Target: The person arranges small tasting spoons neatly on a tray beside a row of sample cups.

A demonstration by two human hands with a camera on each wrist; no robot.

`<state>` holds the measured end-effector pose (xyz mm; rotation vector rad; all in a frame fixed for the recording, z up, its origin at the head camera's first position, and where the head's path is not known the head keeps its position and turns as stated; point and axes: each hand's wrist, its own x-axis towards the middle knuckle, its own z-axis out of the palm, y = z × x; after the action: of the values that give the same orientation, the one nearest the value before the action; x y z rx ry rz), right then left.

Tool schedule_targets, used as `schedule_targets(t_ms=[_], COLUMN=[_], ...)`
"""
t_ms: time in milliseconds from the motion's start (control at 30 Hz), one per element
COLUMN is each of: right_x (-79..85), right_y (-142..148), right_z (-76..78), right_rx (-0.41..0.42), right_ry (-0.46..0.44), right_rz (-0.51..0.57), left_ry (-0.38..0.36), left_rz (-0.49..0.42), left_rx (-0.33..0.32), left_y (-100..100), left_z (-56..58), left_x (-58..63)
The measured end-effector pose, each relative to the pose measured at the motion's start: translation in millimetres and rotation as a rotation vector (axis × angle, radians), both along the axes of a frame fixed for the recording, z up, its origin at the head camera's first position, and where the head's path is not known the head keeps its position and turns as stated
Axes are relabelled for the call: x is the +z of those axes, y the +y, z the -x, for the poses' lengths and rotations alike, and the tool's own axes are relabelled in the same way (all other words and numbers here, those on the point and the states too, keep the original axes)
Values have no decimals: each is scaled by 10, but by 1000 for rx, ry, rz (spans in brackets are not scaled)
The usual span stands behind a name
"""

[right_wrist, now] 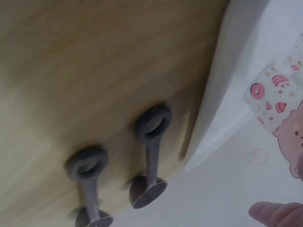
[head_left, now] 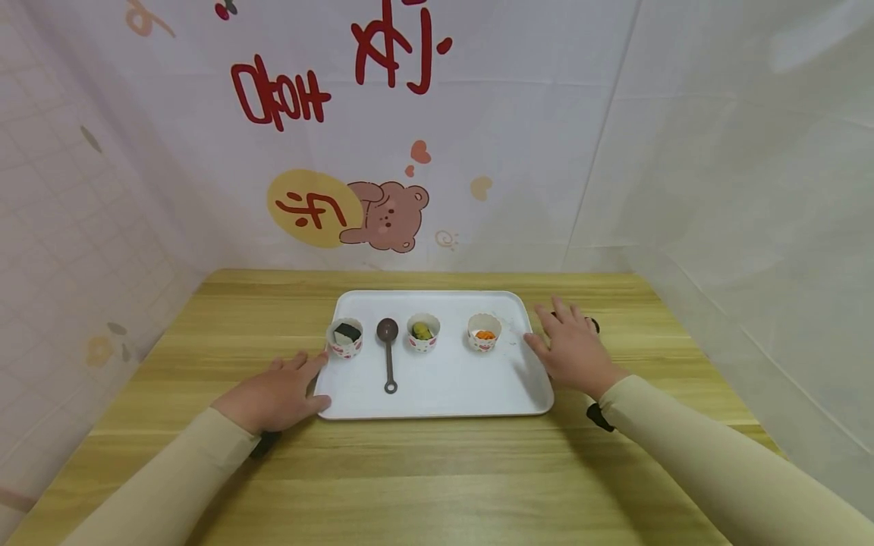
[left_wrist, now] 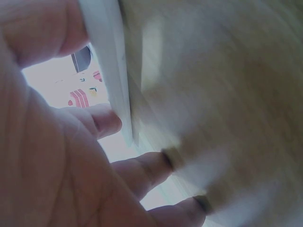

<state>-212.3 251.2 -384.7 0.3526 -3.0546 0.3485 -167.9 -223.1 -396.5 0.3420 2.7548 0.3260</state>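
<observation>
A white tray (head_left: pixel 444 390) lies on the wooden table in the head view. My left hand (head_left: pixel 280 394) is at its left edge, thumb at the rim and fingers spread loosely; in the left wrist view the palm (left_wrist: pixel 42 156) faces the tray's side. Over the right edge, my right hand (head_left: pixel 573 349) has its fingers extended and grips nothing. On the tray stand a paper cup (head_left: pixel 345 347) with dark and pale pieces, a brown measuring spoon (head_left: pixel 388 341), a paper cup (head_left: pixel 423 343) with green pieces and a paper cup (head_left: pixel 483 343) with orange pieces.
Two dark measuring spoons, one nearer the tray (right_wrist: pixel 151 156) and one farther off (right_wrist: pixel 90 184), lie on the table right of the tray, mostly hidden by my right hand in the head view. White printed cloth (head_left: pixel 519 152) hangs behind and at both sides of the table (head_left: pixel 423 485).
</observation>
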Motion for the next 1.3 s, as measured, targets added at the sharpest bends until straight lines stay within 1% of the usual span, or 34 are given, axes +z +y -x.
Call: schedule_targets(t_ms=[200,333,433,567,700,867,1300], right_x=[-37,-49,-48,-50,-63,-101,-167], right_y=[180,291,373,458,510,571,688], right_z=[0,-24,-57,-99,-120,-123,-117], right_rx=[14,17,0,-12,-22,-53,-36], right_ry=[8,-2,-23,-24,-44,-96,-96], right_rz=[-27,-48,-45,-26,-17,-56,-125], left_ry=[-1,2,6,9,8,10,13], left_rz=[-3,-10,-12,-12,-8,-7,-7], left_rx=[2,3,0,-2,2,1,1], left_y=[-4,-2,1,4,5,3,7], left_z=[4,2,-1,-2,0,-1,-11], left_x=[-9,-9,-9,-8,-9,-6,3])
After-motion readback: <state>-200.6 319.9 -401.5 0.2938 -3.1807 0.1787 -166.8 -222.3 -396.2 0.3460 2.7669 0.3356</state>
